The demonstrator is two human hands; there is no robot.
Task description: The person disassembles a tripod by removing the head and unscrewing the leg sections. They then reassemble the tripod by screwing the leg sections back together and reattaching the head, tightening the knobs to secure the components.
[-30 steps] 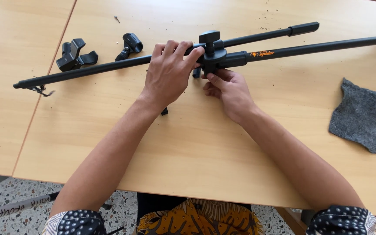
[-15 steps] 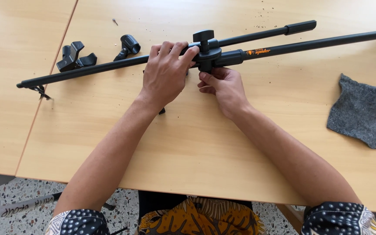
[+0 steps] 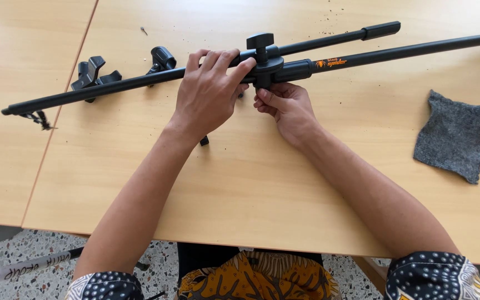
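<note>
A black microphone-stand boom lies across the wooden table (image 3: pixel 262 194): a long thin rod (image 3: pixel 101 91) running left, a thicker tube (image 3: pixel 395 53) running right, joined at a black swivel clamp (image 3: pixel 265 61) with a T-shaped knob on top. My left hand (image 3: pixel 209 91) lies over the rod just left of the clamp and grips it. My right hand (image 3: pixel 284 105) sits under the clamp, its fingers pinched on the clamp's lower part. A second thin rod with a grip end (image 3: pixel 362 33) sticks out behind the clamp.
Two loose black clips (image 3: pixel 93 75) (image 3: pixel 162 57) lie behind the rod at the left. A grey felt cloth (image 3: pixel 456 136) lies at the right. A seam between two tabletops (image 3: pixel 68 100) runs down the left. A pole (image 3: pixel 23 266) lies on the speckled floor.
The boom assembly has shifted slightly up and to the left with both hands. My right hand's fingers have moved closer under the clamp.
</note>
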